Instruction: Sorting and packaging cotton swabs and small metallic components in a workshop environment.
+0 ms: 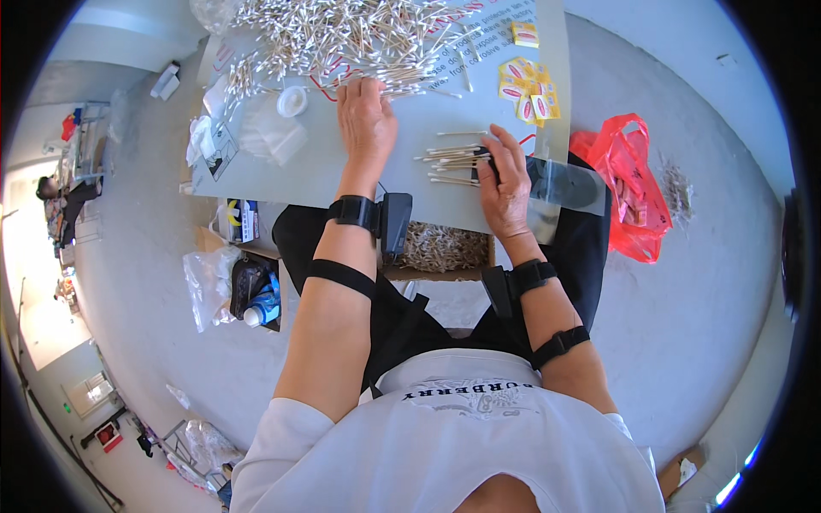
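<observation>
The person is sorting cotton swabs on a grey surface (342, 175). The left hand (366, 120) is lying flat, fingers spread, at the near edge of the big loose pile of swabs (342, 38), touching a few but gripping none. The right hand (506, 184) is curling loosely over a small bundle of swabs (453, 158) lying side by side, steadying them against a clear plastic sleeve (560, 184). This looks like the gathering step; the next move is probably calling for evening the bundle's ends while keeping it together
</observation>
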The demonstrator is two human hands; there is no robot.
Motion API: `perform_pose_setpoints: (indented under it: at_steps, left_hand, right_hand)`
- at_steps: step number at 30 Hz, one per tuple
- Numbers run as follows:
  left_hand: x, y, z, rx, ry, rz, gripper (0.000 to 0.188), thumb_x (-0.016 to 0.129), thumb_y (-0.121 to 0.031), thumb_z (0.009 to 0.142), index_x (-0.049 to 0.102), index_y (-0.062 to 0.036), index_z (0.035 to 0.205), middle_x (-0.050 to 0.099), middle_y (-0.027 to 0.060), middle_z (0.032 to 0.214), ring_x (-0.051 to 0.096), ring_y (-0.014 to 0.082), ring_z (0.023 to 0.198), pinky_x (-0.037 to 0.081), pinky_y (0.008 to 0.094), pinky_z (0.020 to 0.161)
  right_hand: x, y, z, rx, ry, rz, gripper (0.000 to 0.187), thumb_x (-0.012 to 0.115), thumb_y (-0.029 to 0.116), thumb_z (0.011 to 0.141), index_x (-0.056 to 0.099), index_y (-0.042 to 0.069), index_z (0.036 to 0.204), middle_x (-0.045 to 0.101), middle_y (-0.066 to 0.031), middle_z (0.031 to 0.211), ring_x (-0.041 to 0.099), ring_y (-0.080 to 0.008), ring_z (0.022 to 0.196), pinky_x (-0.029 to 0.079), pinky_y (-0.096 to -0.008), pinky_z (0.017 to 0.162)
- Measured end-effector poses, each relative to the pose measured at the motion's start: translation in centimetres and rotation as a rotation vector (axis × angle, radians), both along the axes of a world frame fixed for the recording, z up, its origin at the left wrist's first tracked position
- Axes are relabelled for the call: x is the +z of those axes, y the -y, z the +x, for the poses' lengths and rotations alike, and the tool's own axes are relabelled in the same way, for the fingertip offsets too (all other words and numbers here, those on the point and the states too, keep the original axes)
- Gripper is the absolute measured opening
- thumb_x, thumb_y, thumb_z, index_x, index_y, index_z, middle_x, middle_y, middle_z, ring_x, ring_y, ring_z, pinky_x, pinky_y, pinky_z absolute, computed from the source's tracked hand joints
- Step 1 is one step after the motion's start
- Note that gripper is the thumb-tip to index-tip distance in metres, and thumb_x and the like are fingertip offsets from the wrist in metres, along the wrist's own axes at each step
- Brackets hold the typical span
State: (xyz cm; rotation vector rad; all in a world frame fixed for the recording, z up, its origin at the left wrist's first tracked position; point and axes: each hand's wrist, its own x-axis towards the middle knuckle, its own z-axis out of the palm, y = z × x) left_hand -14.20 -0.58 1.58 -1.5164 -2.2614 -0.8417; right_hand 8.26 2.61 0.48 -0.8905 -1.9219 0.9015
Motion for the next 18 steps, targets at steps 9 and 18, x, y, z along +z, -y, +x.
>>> perform_pose_setpoints:
  at_steps: [9, 18]
  left_hand:
    - [-1.6, 2.8, 9.8, -0.122, 0.775, 0.290, 0.040, 0.048, -0.023, 0.100, 0.048, 0.0002, 0.133, 0.053, 0.0164, 0.130, 0.049, 0.0275, 0.124, 0.038, 0.0346, 0.104]
    - [-1.5, 0.4, 11.4, -0.210, 1.056, 0.348, 0.049, 0.044, -0.032, 0.103, 0.043, 0.0011, 0.138, 0.044, 0.0176, 0.142, 0.041, 0.0280, 0.133, 0.031, 0.0356, 0.110]
  right_hand:
    - [-0.8, -1.6, -1.2, -0.063, -0.295, -0.254, 0.030, 0.049, 0.009, 0.099, 0.054, -0.003, 0.127, 0.052, -0.0178, 0.137, 0.050, -0.0306, 0.127, 0.038, -0.0345, 0.104]
    - [-1.1, -1.7, -1.7, -0.071, -0.332, -0.358, 0.033, 0.049, 0.015, 0.101, 0.054, -0.004, 0.127, 0.056, -0.0160, 0.132, 0.053, -0.0256, 0.123, 0.040, -0.0332, 0.104]
